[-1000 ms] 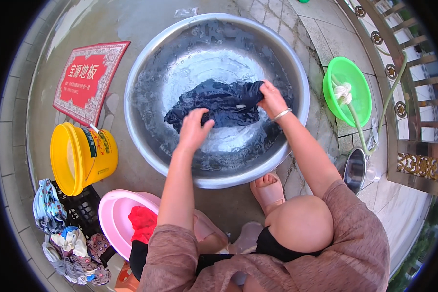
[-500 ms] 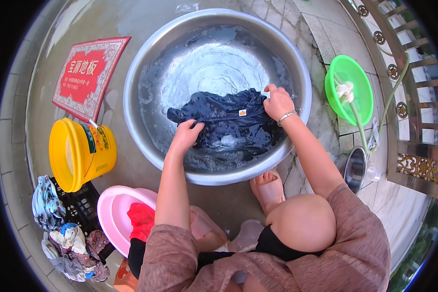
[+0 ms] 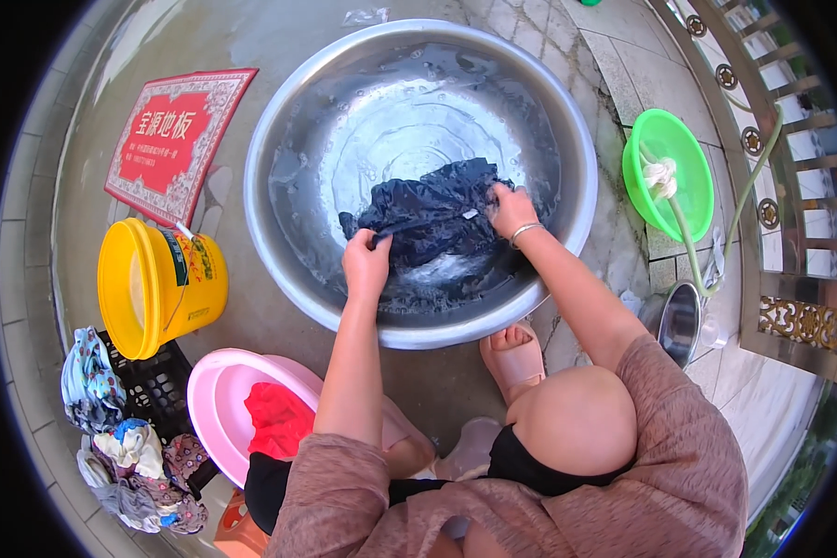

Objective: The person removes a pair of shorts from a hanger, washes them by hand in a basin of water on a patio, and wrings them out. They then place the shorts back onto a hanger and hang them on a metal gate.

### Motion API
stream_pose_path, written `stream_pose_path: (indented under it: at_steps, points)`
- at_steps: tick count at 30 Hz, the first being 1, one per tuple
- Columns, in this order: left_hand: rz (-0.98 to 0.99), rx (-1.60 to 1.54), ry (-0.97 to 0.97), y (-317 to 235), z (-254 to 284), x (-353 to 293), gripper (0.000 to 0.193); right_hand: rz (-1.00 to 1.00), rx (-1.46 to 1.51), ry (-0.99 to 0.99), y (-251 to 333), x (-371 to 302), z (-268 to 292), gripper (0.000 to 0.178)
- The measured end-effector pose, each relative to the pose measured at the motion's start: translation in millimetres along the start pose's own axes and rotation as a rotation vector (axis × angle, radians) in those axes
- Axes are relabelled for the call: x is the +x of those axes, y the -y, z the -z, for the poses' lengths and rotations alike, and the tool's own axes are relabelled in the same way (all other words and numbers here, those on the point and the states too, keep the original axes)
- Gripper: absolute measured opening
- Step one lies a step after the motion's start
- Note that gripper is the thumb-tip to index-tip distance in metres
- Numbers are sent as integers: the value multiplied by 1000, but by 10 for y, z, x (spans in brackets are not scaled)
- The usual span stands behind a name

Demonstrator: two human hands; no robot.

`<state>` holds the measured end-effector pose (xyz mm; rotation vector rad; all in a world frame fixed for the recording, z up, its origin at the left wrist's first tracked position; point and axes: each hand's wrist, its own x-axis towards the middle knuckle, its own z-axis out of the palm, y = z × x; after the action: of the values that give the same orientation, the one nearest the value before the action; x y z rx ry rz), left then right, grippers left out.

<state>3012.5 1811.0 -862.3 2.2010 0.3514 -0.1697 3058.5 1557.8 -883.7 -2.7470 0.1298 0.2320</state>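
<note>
A wet dark navy garment [image 3: 428, 219] with a small white label hangs bunched between my hands, partly under the water in a wide metal basin [image 3: 279, 279]. My left hand [image 3: 366, 263] pinches its left side near the basin's front. At its right edge, my right hand [image 3: 513, 210], with a silver bracelet on the wrist, is closed on the cloth. Clear water ripples around the garment. Its exact kind cannot be made out.
Left of the basin stand a red printed mat [image 3: 179, 144], a yellow bucket [image 3: 181, 284] and a black crate [image 3: 153, 386] beside piled clothes [image 3: 139, 474]. A pink basin [image 3: 219, 409] holds red cloth [image 3: 277, 420]. Rightward are a green basin [image 3: 697, 177], a hose [image 3: 684, 228] and a metal bowl [image 3: 681, 325].
Both hands have drawn closer together, the left moving right and the right moving left and slightly down. The garment between them is now more bunched, and its label has turned.
</note>
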Motion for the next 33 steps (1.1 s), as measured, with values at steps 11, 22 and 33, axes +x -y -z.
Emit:
stream_pose_path:
  at_steps: [11,22,33]
  points:
    - [13,-170,-237,-730,652,297,51,-485,1584,400,641,263,683,21]
    - [-499,129,-710,-1803,2085,900,30,137,1352,-3,1399,1155,2195,14]
    - [-483,22,-548,-1670,2019,865,20,221,1450,180,1077,1437,2298,10]
